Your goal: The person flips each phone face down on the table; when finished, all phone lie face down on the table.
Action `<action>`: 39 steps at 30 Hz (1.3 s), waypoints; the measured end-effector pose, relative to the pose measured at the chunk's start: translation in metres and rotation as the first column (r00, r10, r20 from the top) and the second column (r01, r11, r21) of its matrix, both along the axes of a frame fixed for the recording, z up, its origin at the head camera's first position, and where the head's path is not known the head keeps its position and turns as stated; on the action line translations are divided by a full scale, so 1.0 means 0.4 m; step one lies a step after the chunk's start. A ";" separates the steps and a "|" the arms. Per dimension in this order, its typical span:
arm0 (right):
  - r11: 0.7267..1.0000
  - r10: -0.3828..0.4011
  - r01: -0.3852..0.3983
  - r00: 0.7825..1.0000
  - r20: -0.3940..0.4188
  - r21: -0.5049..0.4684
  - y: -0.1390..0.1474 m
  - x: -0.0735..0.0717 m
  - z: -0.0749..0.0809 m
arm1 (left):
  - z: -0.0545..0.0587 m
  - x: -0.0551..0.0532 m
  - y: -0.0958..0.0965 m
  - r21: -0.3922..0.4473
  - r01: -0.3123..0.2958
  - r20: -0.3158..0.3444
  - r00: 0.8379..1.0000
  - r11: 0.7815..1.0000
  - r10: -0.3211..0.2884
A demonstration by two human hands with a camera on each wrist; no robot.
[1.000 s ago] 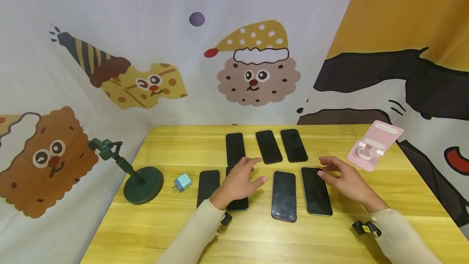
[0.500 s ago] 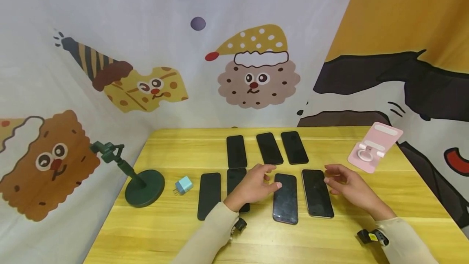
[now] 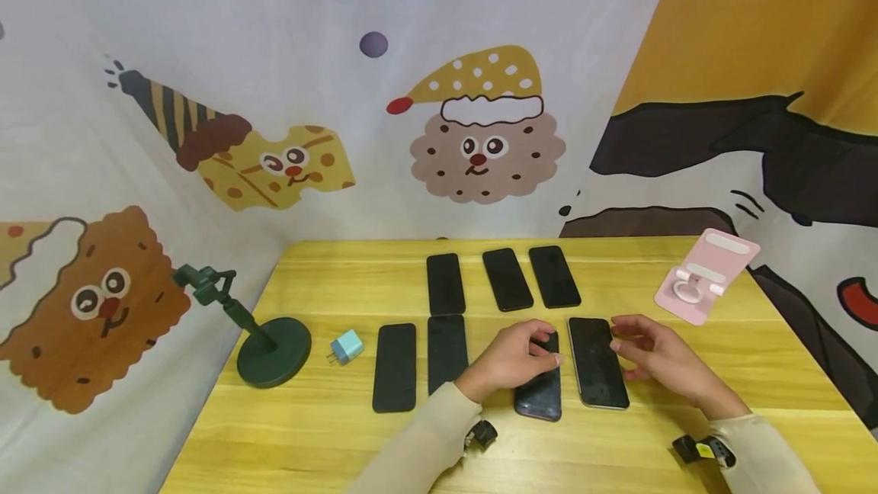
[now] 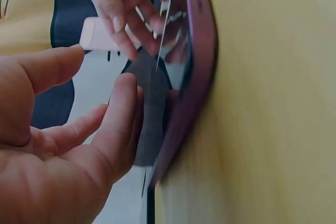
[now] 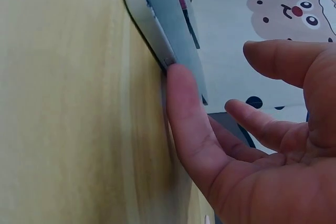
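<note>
Seven or so is not needed here: several dark smartphones lie face up on the wooden table. My left hand [image 3: 511, 357] hovers over a purple-edged smartphone [image 3: 539, 401], hiding its upper part in the head view. In the left wrist view its fingers [image 4: 119, 124] are loosely bent beside the phone's purple rim, with nothing between thumb and fingers. My right hand [image 3: 661, 357] is at the right side of a silver-edged smartphone [image 3: 595, 364]. The right wrist view puts one fingertip [image 5: 181, 77] right at that phone's edge, the thumb apart from it.
Two smartphones [image 3: 394, 368] [image 3: 447, 349] lie left of my left hand, and three more stand in a back row [image 3: 506, 279]. A blue charger plug [image 3: 347, 344] and a green round-based stand [image 3: 274, 353] are at the left, a pink folding phone stand [image 3: 716, 261] at the right.
My left hand has moved right, from over the neighbouring smartphone to over the purple-edged one. My right hand has shifted slightly down and right, off the silver-edged phone's top corner to its side.
</note>
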State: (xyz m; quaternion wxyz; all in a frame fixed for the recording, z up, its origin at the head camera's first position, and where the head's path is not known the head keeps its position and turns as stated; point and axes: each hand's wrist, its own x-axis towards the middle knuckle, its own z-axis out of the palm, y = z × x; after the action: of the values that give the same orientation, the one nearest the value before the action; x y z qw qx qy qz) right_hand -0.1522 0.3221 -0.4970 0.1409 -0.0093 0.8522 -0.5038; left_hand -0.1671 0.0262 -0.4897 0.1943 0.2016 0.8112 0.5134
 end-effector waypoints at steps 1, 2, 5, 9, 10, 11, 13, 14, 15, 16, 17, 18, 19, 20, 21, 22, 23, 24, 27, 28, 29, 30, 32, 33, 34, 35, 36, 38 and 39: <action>1.000 0.000 0.000 1.000 0.006 -0.005 0.001 0.000 -0.001 | -0.001 0.004 0.010 0.010 -0.007 0.027 1.000 1.000 0.006; 1.000 0.001 -0.001 1.000 0.012 -0.008 0.003 0.000 -0.001 | 0.000 0.007 0.019 0.021 -0.017 0.054 0.998 1.000 0.015; 1.000 0.002 -0.001 1.000 0.027 -0.024 0.006 0.002 0.003 | 0.002 0.015 0.041 0.045 -0.030 0.116 0.993 0.999 0.024; 0.998 0.013 -0.011 1.000 0.028 -0.058 0.010 0.007 0.002 | 0.006 0.020 0.061 0.064 -0.033 0.155 0.988 0.997 0.023; 0.998 0.014 -0.012 1.000 0.027 -0.066 0.011 0.008 0.001 | 0.007 0.019 0.065 0.073 -0.031 0.164 0.986 0.997 0.019; 0.997 0.015 -0.013 1.000 0.027 -0.074 0.012 0.009 0.000 | 0.007 0.018 0.068 0.087 -0.031 0.178 0.984 0.996 0.015; 0.996 0.013 -0.010 1.000 0.029 -0.088 0.012 0.011 -0.003 | 0.006 0.017 0.073 0.122 -0.032 0.217 0.976 0.992 0.005; 0.996 0.010 -0.007 0.999 0.030 -0.091 0.012 0.012 -0.004 | 0.005 0.015 0.074 0.139 -0.034 0.238 0.971 0.990 0.000; 0.996 0.007 -0.004 0.999 0.031 -0.093 0.012 0.013 -0.006 | 0.004 0.014 0.076 0.151 -0.035 0.255 0.967 0.988 -0.005; 0.995 0.004 -0.001 0.999 0.032 -0.095 0.012 0.014 -0.007 | 0.004 0.013 0.077 0.166 -0.034 0.274 0.962 0.986 -0.013; 0.995 0.001 0.002 0.999 0.034 -0.098 0.012 0.015 -0.008 | 0.004 0.012 0.078 0.171 -0.030 0.284 0.959 0.985 -0.020; 0.995 -0.003 0.006 0.999 0.036 -0.100 0.012 0.016 -0.008 | 0.004 0.011 0.079 0.172 -0.023 0.288 0.957 0.985 -0.027; 0.995 -0.004 0.008 0.999 0.037 -0.103 0.013 0.017 -0.008 | 0.004 0.009 0.081 0.165 -0.017 0.284 0.958 0.986 -0.031; 0.994 -0.009 0.013 0.999 0.039 -0.106 0.013 0.018 -0.008 | 0.005 0.007 0.082 0.158 -0.011 0.279 0.960 0.987 -0.034; 0.994 -0.009 0.013 0.999 0.039 -0.109 0.013 0.018 -0.007 | 0.005 0.006 0.083 0.157 -0.008 0.279 0.960 0.988 -0.037; 0.994 -0.014 0.018 0.999 0.042 -0.111 0.013 0.019 -0.006 | 0.005 0.004 0.084 0.163 -0.009 0.285 0.958 0.987 -0.038; 0.994 -0.010 0.014 0.999 0.040 -0.111 0.012 0.019 -0.006 | 0.005 0.003 0.085 0.171 -0.017 0.294 0.955 0.985 -0.035; 0.994 -0.015 0.019 0.999 0.043 -0.109 0.011 0.018 -0.005 | 0.005 0.002 0.085 0.185 -0.029 0.307 0.951 0.982 -0.030; 0.995 -0.017 0.022 0.999 0.044 -0.096 0.007 0.016 -0.001 | 0.004 -0.002 0.085 0.233 -0.066 0.350 0.937 0.970 -0.021; 0.995 -0.023 0.027 0.999 0.046 -0.092 0.006 0.015 0.000 | 0.004 -0.002 0.084 0.244 -0.074 0.359 0.933 0.967 -0.019; 0.996 -0.024 0.028 0.999 0.045 -0.087 0.005 0.015 0.000 | 0.004 -0.002 0.084 0.252 -0.082 0.364 0.931 0.964 -0.016; 0.996 -0.032 0.036 0.998 0.046 -0.083 0.004 0.015 0.001 | 0.005 -0.002 0.085 0.257 -0.087 0.366 0.931 0.962 -0.014; 0.997 -0.026 0.028 0.999 0.036 -0.076 0.003 0.014 0.001 | 0.004 0.000 0.085 0.264 -0.097 0.371 0.929 0.960 -0.008; 0.997 -0.027 0.029 0.999 0.032 -0.074 0.002 0.014 0.001 | 0.005 0.000 0.086 0.270 -0.105 0.376 0.927 0.957 -0.005; 0.997 -0.030 0.032 0.999 0.030 -0.072 0.000 0.014 0.001 | 0.004 0.001 0.086 0.278 -0.116 0.383 0.924 0.954 0.001; 0.997 -0.031 0.032 0.999 0.023 -0.067 -0.002 0.013 0.000 | 0.003 0.002 0.087 0.285 -0.128 0.389 0.921 0.950 0.007; 0.998 -0.030 0.031 0.999 0.016 -0.062 -0.004 0.012 -0.001 | 0.002 0.003 0.087 0.294 -0.139 0.397 0.918 0.946 0.011; 0.998 -0.029 0.029 1.000 0.003 -0.051 -0.007 0.010 -0.002 | 0.000 0.005 0.088 0.313 -0.161 0.411 0.911 0.936 0.019; 0.998 -0.037 0.037 0.999 0.001 -0.048 -0.009 0.009 -0.001 | -0.002 0.006 0.090 0.324 -0.174 0.417 0.909 0.930 0.025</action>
State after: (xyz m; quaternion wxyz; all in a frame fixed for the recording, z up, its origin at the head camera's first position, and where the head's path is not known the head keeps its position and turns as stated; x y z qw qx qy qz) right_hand -0.1486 0.3187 -0.4975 0.1315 0.0031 0.8400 -0.5264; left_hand -0.1645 0.0621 -0.4905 0.2921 0.0801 0.6567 0.6907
